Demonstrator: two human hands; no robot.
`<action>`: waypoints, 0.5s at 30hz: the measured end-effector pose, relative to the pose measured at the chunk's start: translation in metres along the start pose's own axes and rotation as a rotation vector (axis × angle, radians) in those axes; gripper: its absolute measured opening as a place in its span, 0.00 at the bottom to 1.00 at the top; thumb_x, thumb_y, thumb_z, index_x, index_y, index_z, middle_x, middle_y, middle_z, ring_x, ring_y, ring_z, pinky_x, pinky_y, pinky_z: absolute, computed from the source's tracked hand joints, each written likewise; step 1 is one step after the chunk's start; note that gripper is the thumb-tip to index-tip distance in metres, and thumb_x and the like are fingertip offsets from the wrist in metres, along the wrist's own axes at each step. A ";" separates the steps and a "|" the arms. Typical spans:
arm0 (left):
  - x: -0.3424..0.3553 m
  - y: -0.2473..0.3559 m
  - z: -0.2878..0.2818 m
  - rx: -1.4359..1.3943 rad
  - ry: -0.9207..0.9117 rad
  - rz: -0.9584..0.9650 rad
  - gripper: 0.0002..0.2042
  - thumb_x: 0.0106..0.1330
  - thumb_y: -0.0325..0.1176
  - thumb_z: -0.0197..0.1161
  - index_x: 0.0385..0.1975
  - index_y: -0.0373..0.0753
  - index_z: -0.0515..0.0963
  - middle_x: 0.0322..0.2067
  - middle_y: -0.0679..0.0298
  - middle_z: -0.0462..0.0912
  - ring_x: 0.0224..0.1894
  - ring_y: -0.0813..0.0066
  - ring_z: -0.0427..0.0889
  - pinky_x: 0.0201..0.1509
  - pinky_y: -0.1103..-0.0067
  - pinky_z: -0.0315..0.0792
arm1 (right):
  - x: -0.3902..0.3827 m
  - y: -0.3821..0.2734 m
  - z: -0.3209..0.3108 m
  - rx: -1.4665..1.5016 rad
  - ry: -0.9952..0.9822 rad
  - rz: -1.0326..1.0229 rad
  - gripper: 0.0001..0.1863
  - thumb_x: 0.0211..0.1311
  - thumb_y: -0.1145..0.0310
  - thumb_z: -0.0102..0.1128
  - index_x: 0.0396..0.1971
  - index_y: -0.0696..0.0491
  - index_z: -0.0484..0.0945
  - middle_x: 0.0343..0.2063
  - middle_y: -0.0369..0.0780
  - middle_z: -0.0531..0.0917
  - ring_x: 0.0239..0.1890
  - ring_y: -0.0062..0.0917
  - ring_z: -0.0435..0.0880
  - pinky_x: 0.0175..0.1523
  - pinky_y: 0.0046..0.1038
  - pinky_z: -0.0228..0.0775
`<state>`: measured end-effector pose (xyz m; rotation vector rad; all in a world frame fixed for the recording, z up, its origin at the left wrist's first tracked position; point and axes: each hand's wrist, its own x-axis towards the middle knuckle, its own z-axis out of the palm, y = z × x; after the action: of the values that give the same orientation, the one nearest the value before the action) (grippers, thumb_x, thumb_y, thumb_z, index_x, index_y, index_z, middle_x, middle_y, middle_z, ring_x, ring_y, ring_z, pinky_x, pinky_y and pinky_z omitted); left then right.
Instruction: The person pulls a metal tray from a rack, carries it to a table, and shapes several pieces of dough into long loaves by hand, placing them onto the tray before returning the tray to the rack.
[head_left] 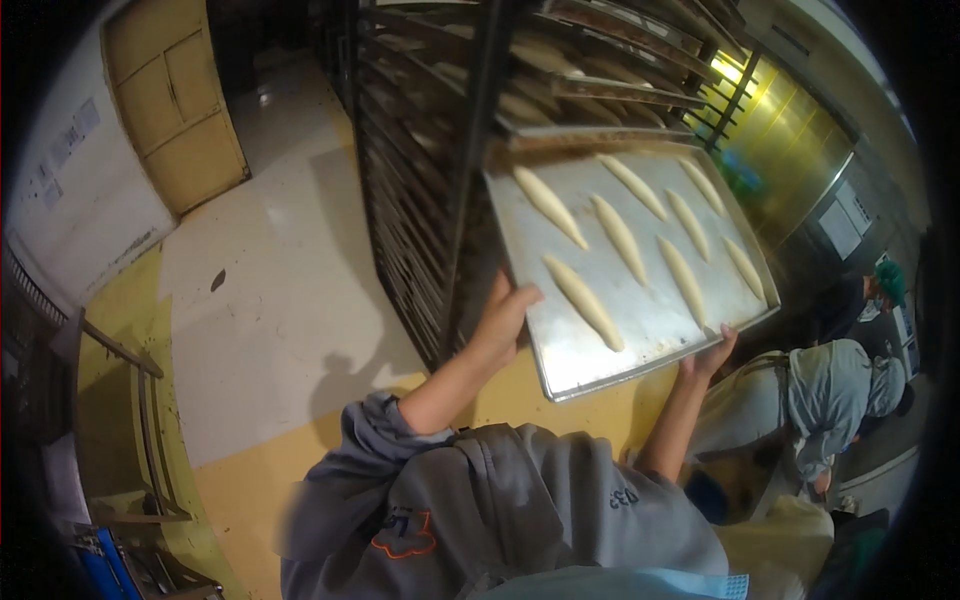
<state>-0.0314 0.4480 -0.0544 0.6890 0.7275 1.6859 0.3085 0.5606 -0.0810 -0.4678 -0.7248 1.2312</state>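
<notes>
A metal baking tray (560,374) is held between my two hands, tilted in front of the rack. On it lie several long, pale pieces of shaped dough (582,303), pointed at both ends and spaced apart in slanting rows. My left hand (507,318) grips the tray's left edge, with the thumb over the rim. Under the near right edge, my right hand (712,352) is closed round the rim. The tray's far edge meets the tall dark rack (474,190), where more trays of dough sit on the shelves. Fingers beneath the tray are hidden.
To the right, a person in grey clothes (830,385) bends over a work surface; another in a green cap (888,284) stands beyond. Yellow strip curtains (800,130) hang at the far right. At the left are a tan door (172,95) and a metal-framed cart (150,440).
</notes>
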 end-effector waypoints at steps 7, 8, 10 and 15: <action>0.035 -0.006 0.023 0.041 0.114 0.101 0.29 0.60 0.21 0.52 0.65 0.35 0.61 0.54 0.59 0.74 0.57 0.68 0.72 0.63 0.75 0.65 | 0.102 0.048 -0.003 0.042 -0.038 0.134 0.37 0.53 0.56 0.56 0.61 0.60 0.64 0.57 0.48 0.73 0.57 0.43 0.76 0.60 0.43 0.74; 0.041 -0.004 0.025 0.037 0.113 0.093 0.29 0.61 0.22 0.53 0.66 0.35 0.61 0.56 0.58 0.72 0.57 0.68 0.72 0.64 0.74 0.65 | 0.114 0.053 0.002 0.060 -0.059 0.163 0.37 0.53 0.56 0.56 0.62 0.60 0.63 0.57 0.48 0.73 0.57 0.43 0.76 0.60 0.43 0.73; 0.049 0.004 0.027 0.015 0.128 0.084 0.29 0.64 0.24 0.54 0.67 0.35 0.59 0.60 0.57 0.68 0.58 0.68 0.72 0.65 0.72 0.64 | 0.135 0.059 0.017 0.066 -0.084 0.213 0.38 0.53 0.56 0.56 0.62 0.59 0.63 0.58 0.48 0.72 0.58 0.43 0.75 0.62 0.43 0.71; 0.014 0.062 0.023 0.326 0.425 0.491 0.40 0.63 0.29 0.61 0.72 0.43 0.45 0.65 0.57 0.57 0.67 0.62 0.60 0.66 0.64 0.63 | 0.172 0.079 0.075 0.043 -0.151 0.353 0.40 0.54 0.57 0.59 0.66 0.58 0.60 0.60 0.47 0.70 0.62 0.43 0.71 0.67 0.45 0.65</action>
<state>-0.0550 0.4524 0.0092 0.7865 1.2256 2.2262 0.2286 0.7438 -0.0410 -0.4846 -0.7622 1.6232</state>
